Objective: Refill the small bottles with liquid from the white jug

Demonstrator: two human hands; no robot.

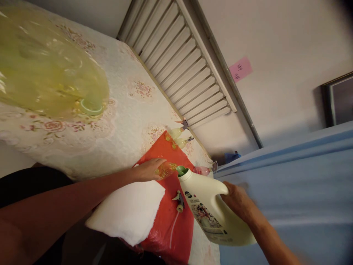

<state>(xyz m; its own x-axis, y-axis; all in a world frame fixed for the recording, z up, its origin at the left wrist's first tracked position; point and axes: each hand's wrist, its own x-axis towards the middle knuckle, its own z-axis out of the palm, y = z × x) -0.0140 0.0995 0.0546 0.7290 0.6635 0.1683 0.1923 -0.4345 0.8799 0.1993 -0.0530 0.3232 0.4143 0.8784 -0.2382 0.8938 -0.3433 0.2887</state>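
The view is turned sideways. My left hand (147, 170) is wrapped round a small clear bottle (166, 169) holding yellow liquid, over a red sheet (171, 213). My right hand (238, 200) grips the handle of a big cream-white jug (212, 209), tilted so that its green spout (181, 169) meets the small bottle's mouth. A loose spray-pump head with its tube (178, 202) lies on the red sheet beside the jug.
A large yellowish translucent container (46, 66) stands on the flowered tablecloth (129, 110). A white cloth (129, 211) covers part of the red sheet. Two pale spray bottles (180, 137) and a pink one (202, 170) lie past it. A radiator (182, 62) and blue fabric (298, 191) border the table.
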